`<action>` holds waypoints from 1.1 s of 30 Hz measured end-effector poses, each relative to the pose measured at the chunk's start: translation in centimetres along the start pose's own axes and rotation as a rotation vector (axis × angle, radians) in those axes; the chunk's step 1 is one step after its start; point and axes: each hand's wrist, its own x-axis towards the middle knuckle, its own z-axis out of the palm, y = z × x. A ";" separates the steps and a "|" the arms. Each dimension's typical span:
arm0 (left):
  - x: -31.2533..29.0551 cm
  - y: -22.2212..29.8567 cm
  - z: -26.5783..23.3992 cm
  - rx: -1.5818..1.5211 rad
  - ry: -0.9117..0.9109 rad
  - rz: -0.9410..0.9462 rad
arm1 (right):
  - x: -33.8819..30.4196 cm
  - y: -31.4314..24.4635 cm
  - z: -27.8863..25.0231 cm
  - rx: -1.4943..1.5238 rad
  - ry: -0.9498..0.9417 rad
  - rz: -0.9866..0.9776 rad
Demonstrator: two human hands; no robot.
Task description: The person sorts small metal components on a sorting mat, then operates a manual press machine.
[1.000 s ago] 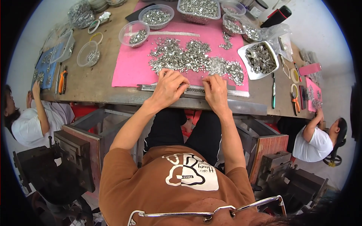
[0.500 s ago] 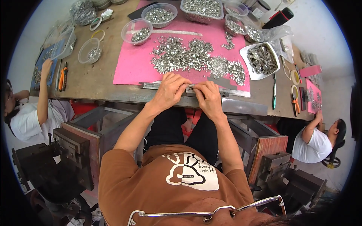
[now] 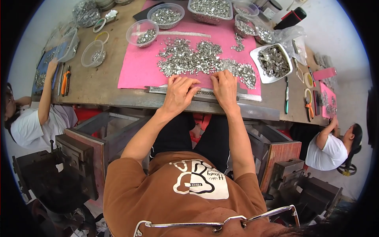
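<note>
A long narrow metal bar, with a row of small parts along its middle, lies across the near edge of the pink mat. My left hand is over the bar's left part, thumb and index finger apart, with nothing visible between them. Right of it, my right hand reaches past the bar to the near edge of a spread of small silvery metal pieces. Its fingers are bent and drawn together at the pieces; anything between the fingertips is too small to make out.
Clear tubs of metal pieces stand behind the spread. A white dish of darker pieces stands to its right. Orange-handled pliers, a green-handled tool and tape rings lie around. One person in white works at each side.
Both hands were together over the bar. Now my right hand has moved away to the metal pieces, and my left thumb and index finger have parted, uncovering the bar's middle.
</note>
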 end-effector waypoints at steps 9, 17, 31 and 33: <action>-0.1 -0.2 0.2 0.020 0.056 0.045 | -2.4 -3.2 -1.8 0.309 -0.074 -0.068; -0.1 -0.1 0.2 0.022 0.028 0.026 | -3.5 -3.2 -0.8 0.272 0.025 -0.124; 3.5 -0.3 1.1 0.352 -0.156 0.104 | 0.7 -0.7 -1.2 0.028 -0.014 -0.144; 3.2 0.1 1.6 0.378 -0.245 0.089 | 0.1 -0.4 -0.6 -0.008 -0.089 -0.158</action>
